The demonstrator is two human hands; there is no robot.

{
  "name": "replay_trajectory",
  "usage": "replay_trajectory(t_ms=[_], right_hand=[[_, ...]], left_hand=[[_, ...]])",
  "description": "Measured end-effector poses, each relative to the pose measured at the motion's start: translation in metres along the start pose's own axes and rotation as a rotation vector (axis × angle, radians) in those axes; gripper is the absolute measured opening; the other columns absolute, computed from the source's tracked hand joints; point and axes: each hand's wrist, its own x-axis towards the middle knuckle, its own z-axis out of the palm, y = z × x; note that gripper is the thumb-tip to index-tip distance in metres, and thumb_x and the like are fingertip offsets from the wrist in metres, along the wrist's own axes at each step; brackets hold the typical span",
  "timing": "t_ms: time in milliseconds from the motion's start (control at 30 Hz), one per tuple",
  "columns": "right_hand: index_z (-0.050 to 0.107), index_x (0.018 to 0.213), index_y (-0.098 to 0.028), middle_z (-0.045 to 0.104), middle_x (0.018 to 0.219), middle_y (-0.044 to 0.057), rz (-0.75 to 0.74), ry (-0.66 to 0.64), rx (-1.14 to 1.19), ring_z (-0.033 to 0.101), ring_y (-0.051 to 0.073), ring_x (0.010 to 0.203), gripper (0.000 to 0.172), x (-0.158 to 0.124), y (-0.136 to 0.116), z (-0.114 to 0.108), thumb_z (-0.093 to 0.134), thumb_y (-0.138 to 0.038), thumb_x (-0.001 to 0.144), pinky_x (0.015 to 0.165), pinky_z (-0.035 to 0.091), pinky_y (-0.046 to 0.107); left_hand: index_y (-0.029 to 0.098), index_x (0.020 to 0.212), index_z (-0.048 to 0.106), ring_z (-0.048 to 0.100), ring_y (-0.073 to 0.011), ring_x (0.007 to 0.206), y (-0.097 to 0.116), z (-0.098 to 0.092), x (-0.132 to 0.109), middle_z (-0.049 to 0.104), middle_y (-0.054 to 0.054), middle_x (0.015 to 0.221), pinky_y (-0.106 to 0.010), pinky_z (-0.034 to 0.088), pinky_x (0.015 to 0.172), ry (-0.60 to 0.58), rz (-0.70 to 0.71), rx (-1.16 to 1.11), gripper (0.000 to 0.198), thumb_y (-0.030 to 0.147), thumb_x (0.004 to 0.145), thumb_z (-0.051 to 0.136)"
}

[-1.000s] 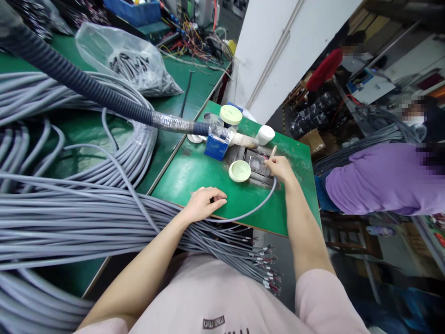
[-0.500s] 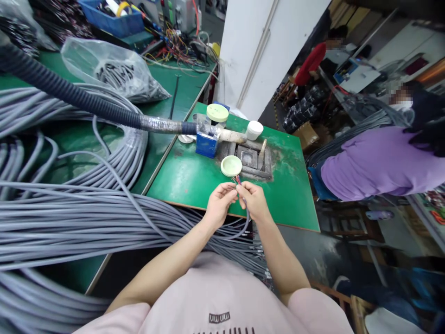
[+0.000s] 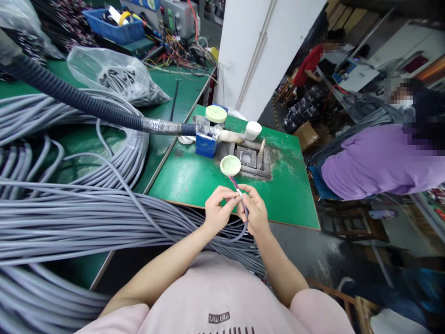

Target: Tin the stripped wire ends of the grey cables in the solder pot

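Note:
A grey cable (image 3: pixel 246 218) rises from below into my right hand (image 3: pixel 256 211), whose fingers are closed round it near its end. My left hand (image 3: pixel 218 208) pinches at the same end from the other side, its fingertips meeting the white band (image 3: pixel 239 192) where the jacket stops. Thin coloured wires (image 3: pixel 233 182), some red and dark, stick out beyond the fingers. Their tips reach the near side of a shallow round dish (image 3: pixel 230 165) with pale green contents. Behind the dish lies a square metal pot (image 3: pixel 248 158) set in a scorched frame.
A ribbed hose (image 3: pixel 114 117) crosses from the left to a blue box (image 3: pixel 206 144). Coils of grey cable (image 3: pixel 86 218) fill the left side. A lidded tub (image 3: pixel 216 114) and white cup (image 3: pixel 253 131) stand behind. A person in purple (image 3: pixel 378 162) sits on the right.
Both hands have drawn slightly back toward me, the left also a little leftward. The white band and more of the coloured wires now show between the fingers.

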Motion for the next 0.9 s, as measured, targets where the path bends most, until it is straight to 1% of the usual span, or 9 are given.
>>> replay_trajectory(t_ms=[100, 200, 300, 367, 500, 567, 733, 833, 900], right_hand=[[0.051, 0.113, -0.022, 0.048, 0.049, -0.011, -0.037, 0.031, 0.048, 0.032, 0.003, 0.031, 0.032, -0.007, 0.000, 0.000, 0.058, -0.037, 0.085, 0.032, 0.023, 0.015], [0.048, 0.118, -0.023, 0.050, 0.050, -0.010, -0.063, 0.060, 0.053, 0.033, 0.004, 0.032, 0.036, -0.014, 0.004, 0.002, 0.058, -0.036, 0.086, 0.032, 0.023, 0.015], [0.045, 0.122, -0.024, 0.053, 0.055, -0.009, -0.072, 0.050, 0.001, 0.036, 0.004, 0.034, 0.039, -0.019, 0.006, 0.000, 0.056, -0.038, 0.087, 0.033, 0.026, 0.015], [0.047, 0.123, -0.024, 0.055, 0.059, -0.007, -0.054, -0.019, -0.131, 0.044, 0.006, 0.039, 0.042, -0.022, 0.002, -0.009, 0.058, -0.038, 0.086, 0.038, 0.034, 0.017], [0.064, 0.104, -0.019, 0.055, 0.062, -0.003, -0.122, -0.031, -0.523, 0.051, 0.009, 0.053, 0.028, -0.020, -0.019, -0.033, 0.061, -0.036, 0.082, 0.050, 0.043, 0.021], [0.068, 0.094, -0.018, 0.055, 0.066, -0.002, -0.176, -0.001, -0.628, 0.050, 0.008, 0.053, 0.023, -0.018, -0.030, -0.039, 0.060, -0.035, 0.082, 0.051, 0.042, 0.021], [0.070, 0.077, -0.018, 0.056, 0.067, 0.000, -0.237, -0.104, -0.698, 0.052, 0.010, 0.058, 0.018, -0.019, -0.040, -0.028, 0.060, -0.033, 0.082, 0.054, 0.043, 0.022], [0.067, 0.061, -0.017, 0.052, 0.057, -0.001, -0.270, -0.085, -0.671, 0.050, 0.010, 0.056, 0.027, -0.021, -0.038, -0.021, 0.060, -0.031, 0.083, 0.052, 0.041, 0.022], [0.068, 0.062, -0.018, 0.050, 0.053, -0.003, -0.255, -0.051, -0.592, 0.046, 0.008, 0.048, 0.027, -0.022, -0.034, -0.018, 0.060, -0.033, 0.083, 0.047, 0.037, 0.022]], left_hand=[[0.020, 0.078, 0.072, 0.056, -0.0092, 0.071, 0.003, 0.003, -0.005, 0.063, 0.000, 0.074, -0.021, 0.044, 0.067, -0.015, -0.040, -0.035, 0.007, 0.022, 0.072, 0.074], [0.021, 0.093, 0.070, 0.059, -0.0108, 0.076, 0.002, 0.006, -0.010, 0.065, 0.000, 0.081, -0.022, 0.046, 0.072, -0.035, -0.272, -0.183, 0.026, 0.031, 0.070, 0.076], [0.015, 0.089, 0.070, 0.058, -0.0121, 0.059, -0.001, 0.006, -0.016, 0.058, 0.001, 0.058, -0.027, 0.048, 0.069, -0.275, -0.558, -0.323, 0.034, 0.047, 0.078, 0.066], [0.012, 0.080, 0.070, 0.054, -0.0116, 0.049, -0.001, 0.003, -0.018, 0.052, 0.002, 0.048, -0.028, 0.048, 0.065, -0.386, -0.654, -0.350, 0.042, 0.053, 0.081, 0.059], [0.013, 0.076, 0.071, 0.060, -0.0146, 0.074, 0.005, -0.001, -0.017, 0.067, -0.005, 0.077, -0.027, 0.047, 0.075, -0.371, -0.589, -0.249, 0.038, 0.051, 0.076, 0.066], [0.012, 0.070, 0.071, 0.059, -0.0155, 0.077, 0.010, 0.000, -0.017, 0.068, -0.007, 0.079, -0.027, 0.046, 0.077, -0.468, -0.599, -0.212, 0.040, 0.052, 0.075, 0.067], [0.011, 0.059, 0.064, 0.054, -0.0124, 0.063, 0.018, 0.005, -0.024, 0.062, -0.005, 0.064, -0.026, 0.046, 0.066, -0.630, -0.650, -0.251, 0.049, 0.059, 0.069, 0.069], [0.010, 0.060, 0.064, 0.052, -0.0111, 0.061, 0.020, 0.002, -0.027, 0.061, -0.005, 0.063, -0.023, 0.045, 0.062, -0.666, -0.654, -0.253, 0.050, 0.059, 0.070, 0.068], [0.010, 0.065, 0.066, 0.052, -0.0105, 0.061, 0.021, -0.002, -0.026, 0.062, -0.005, 0.066, -0.022, 0.044, 0.060, -0.709, -0.652, -0.255, 0.049, 0.058, 0.072, 0.067]])
